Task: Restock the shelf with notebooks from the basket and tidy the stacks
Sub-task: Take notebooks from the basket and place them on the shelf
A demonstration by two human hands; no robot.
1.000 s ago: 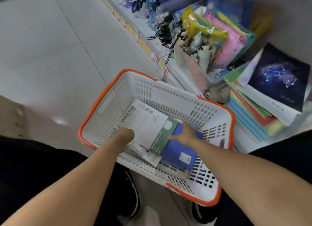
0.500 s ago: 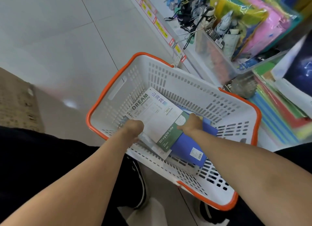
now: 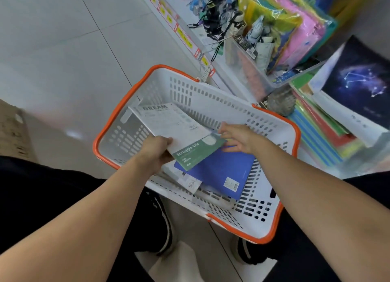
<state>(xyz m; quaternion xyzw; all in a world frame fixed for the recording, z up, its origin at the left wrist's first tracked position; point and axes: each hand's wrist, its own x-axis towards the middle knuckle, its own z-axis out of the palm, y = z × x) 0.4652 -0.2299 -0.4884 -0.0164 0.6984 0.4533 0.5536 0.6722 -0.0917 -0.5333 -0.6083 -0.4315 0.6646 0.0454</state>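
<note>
Pickup step: left hand [image 3: 157,150] pinches the white-and-green notebook [image 3: 179,132] at its near edge, raised over the basket [image 3: 213,101]; right hand [image 3: 237,137] fingers loosely spread, touching its far corner. Blue notebook [image 3: 219,172] lies underneath in the basket. Next, probably: carry it right to the shelf stacks [image 3: 322,132], square the edges.

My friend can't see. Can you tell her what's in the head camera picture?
A left hand lifts a white notebook from an orange-rimmed basket, while the open right hand reaches toward a green notebook lying on a blue one. A shelf of colourful stationery stands alongside.
</note>
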